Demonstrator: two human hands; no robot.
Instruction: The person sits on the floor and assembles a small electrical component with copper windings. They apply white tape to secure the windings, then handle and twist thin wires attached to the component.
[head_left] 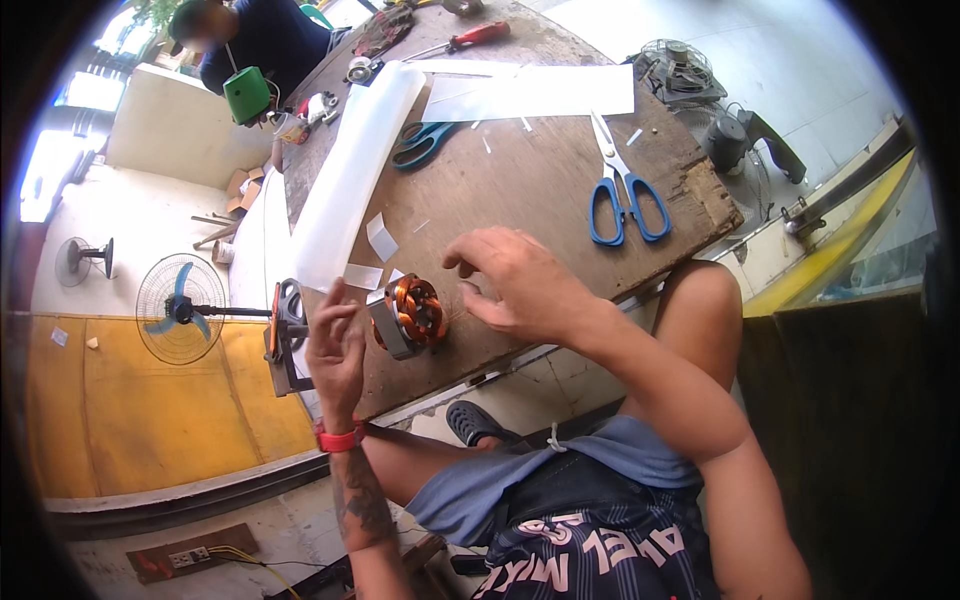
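Observation:
A motor stator (pixel 410 316), a grey metal ring packed with copper windings, stands on the wooden table between my two hands. To its left my left hand (pixel 337 352) is raised with fingers apart, holding nothing I can see. On the other side my right hand (pixel 520 280) hovers with bent fingers, its thumb apart from them and nothing visible in its grasp. Small cut white sheet pieces (pixel 381 237) lie just beyond the stator. Farther out are a long rolled white sheet (pixel 362 170), a flat white sheet (pixel 560 92) and blue-handled scissors (pixel 628 208).
Teal-handled scissors (pixel 422 144) lie beside the roll. A red screwdriver (pixel 480 36) rests at the table's far end, where another person (pixel 265 45) sits. Fan parts (pixel 680 70) are right of the table (pixel 520 190); a standing fan (pixel 180 308) is at the left.

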